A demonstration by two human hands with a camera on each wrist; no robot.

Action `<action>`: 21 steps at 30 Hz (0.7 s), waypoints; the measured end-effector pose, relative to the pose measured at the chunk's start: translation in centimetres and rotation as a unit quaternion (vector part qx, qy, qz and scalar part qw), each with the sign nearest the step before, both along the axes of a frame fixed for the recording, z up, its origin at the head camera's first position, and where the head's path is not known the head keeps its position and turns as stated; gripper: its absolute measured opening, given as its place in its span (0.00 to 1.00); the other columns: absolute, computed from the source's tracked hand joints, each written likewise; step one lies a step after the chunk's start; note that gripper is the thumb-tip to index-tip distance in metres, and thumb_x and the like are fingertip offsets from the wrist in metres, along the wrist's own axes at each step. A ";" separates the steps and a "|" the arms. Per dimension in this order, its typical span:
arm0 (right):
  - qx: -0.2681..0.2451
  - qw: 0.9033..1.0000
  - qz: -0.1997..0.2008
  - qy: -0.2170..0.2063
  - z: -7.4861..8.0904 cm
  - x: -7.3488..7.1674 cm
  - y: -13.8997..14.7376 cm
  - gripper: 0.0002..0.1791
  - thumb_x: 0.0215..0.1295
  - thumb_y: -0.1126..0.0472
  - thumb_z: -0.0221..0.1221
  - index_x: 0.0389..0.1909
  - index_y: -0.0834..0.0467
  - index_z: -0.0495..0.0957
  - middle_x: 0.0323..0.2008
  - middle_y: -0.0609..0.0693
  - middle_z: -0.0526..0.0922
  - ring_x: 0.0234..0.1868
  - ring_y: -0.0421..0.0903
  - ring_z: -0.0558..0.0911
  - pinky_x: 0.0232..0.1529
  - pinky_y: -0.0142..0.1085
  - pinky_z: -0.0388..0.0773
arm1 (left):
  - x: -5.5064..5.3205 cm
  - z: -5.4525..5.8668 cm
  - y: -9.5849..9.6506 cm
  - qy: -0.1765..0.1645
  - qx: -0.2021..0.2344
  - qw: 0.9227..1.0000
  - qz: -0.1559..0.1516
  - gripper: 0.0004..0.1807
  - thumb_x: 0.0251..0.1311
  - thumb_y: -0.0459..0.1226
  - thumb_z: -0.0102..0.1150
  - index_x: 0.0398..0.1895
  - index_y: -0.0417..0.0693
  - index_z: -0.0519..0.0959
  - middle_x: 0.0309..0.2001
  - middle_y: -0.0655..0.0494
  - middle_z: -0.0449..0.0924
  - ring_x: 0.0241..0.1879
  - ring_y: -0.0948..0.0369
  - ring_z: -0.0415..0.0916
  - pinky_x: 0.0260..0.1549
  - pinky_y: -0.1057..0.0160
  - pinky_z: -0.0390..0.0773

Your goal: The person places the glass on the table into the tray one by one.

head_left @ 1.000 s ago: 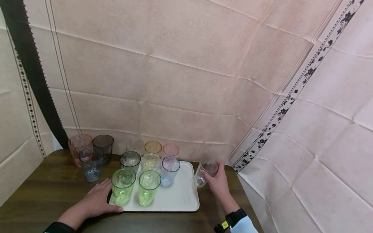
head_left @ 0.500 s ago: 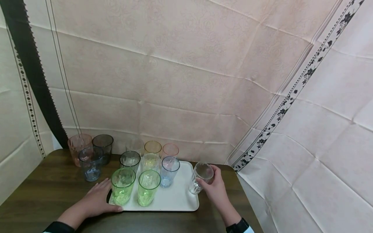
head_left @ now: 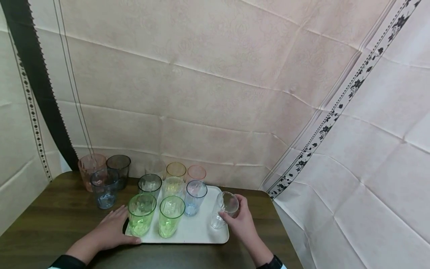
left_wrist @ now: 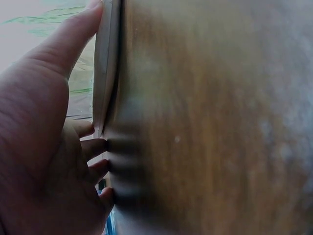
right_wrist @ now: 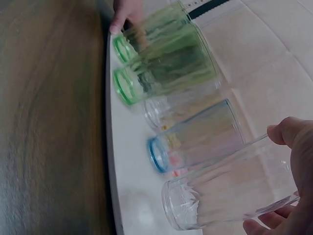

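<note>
A dark brown wooden desk point(head_left: 151, 257) carries a white rectangular tray point(head_left: 198, 231). The left hand point(head_left: 111, 231) braces its near left corner, likely against sliding, fingers extended, thumb at the front edge. The right hand point(head_left: 240, 221) grips a colourless round see-through tumbler point(right_wrist: 230, 193), tilted over the tray's right end, thumb opposing fingers, probably from outside to avoid the pale-blue transparent tumbler point(head_left: 195, 201).

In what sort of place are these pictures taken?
Probably a makeshift recording corner: creased, pale sheeting with a floral border stands behind a brown wood-grain table bearing a white rectangular tray of transparent tumblers.
</note>
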State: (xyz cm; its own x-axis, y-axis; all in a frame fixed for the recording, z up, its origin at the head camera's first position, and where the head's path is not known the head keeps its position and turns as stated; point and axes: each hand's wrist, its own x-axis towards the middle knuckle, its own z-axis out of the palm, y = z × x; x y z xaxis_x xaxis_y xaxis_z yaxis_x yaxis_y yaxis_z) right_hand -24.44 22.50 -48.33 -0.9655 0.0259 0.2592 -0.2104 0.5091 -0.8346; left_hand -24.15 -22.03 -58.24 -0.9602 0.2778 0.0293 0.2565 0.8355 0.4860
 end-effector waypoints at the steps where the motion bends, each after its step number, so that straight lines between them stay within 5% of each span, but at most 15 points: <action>1: -0.001 1.000 0.004 -0.001 -0.1 0.0 -0.2 0.45 0.55 0.57 0.78 0.69 0.59 0.63 0.61 0.60 0.77 0.61 0.55 0.77 0.56 0.47 0.80 | 0.0 0.0 0.0 -0.001 0.000 1.000 0.000 0.76 0.41 0.77 0.66 0.80 0.29 0.56 0.75 0.24 0.57 0.73 0.28 0.50 0.66 0.24 0.54; 7: -0.014 0.999 0.042 0.005 -0.6 0.5 -2.0 0.43 0.54 0.59 0.78 0.67 0.60 0.64 0.60 0.58 0.77 0.62 0.53 0.77 0.63 0.51 0.75 | 0.0 -0.1 0.0 -0.002 0.001 1.000 0.000 0.75 0.42 0.77 0.66 0.80 0.29 0.56 0.75 0.24 0.57 0.73 0.28 0.50 0.66 0.24 0.55; 21: -0.007 0.996 0.089 -0.004 -0.7 1.1 -6.1 0.45 0.57 0.58 0.76 0.69 0.63 0.61 0.60 0.59 0.79 0.63 0.54 0.76 0.60 0.53 0.77 | 0.1 -0.1 -0.1 0.015 0.008 1.000 -0.007 0.73 0.41 0.77 0.67 0.79 0.31 0.59 0.75 0.26 0.58 0.73 0.28 0.51 0.66 0.25 0.55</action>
